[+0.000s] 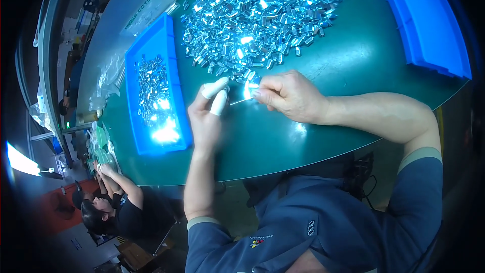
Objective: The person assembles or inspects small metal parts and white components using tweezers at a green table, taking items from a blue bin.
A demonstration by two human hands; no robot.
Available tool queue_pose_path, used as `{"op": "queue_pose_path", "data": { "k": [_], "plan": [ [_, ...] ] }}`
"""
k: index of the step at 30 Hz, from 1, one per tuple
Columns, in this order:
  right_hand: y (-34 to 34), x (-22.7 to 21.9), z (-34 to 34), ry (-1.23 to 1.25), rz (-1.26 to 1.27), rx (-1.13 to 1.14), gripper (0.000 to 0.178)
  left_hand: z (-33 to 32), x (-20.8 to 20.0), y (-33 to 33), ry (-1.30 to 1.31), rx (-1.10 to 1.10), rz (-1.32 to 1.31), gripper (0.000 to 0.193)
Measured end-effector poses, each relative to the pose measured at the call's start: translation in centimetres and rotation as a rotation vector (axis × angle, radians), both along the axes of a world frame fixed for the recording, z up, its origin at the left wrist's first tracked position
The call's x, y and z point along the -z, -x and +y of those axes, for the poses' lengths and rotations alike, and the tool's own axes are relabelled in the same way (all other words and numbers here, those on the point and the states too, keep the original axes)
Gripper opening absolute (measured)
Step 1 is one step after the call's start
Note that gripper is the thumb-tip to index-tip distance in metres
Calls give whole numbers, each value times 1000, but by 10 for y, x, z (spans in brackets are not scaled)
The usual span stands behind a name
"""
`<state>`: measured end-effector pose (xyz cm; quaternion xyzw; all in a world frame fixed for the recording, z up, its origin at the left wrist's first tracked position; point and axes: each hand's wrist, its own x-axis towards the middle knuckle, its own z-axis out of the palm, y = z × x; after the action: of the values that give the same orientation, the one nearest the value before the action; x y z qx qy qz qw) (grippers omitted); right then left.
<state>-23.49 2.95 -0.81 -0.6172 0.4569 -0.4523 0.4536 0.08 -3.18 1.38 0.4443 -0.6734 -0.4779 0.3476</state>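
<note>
Green worktable (323, 65) — shiny metal clips (257, 15) heaped, blue tray (132, 71) alongside, dim workshop around

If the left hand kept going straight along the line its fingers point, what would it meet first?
Probably the pile of small shiny metal parts, at its near edge just beyond the left hand and its white-capped fingertips; depth is unclear.

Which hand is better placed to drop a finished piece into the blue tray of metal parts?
Probably the left hand: it sits right beside the blue plastic tray, while the right hand is farther away, pinching a thin pin.
</note>
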Motion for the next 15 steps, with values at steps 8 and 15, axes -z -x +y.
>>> {"op": "queue_pose_path", "data": {
  "k": [8, 15],
  "plan": [
    [-5, 0, -1, -48, -12, 47, 22, 7, 6, 0, -217, -79, 293, 18],
    [-2, -3, -1, -176, -216, 113, 17, 12, 3, 3, -221, -31, 257, 18]
  ]
}}
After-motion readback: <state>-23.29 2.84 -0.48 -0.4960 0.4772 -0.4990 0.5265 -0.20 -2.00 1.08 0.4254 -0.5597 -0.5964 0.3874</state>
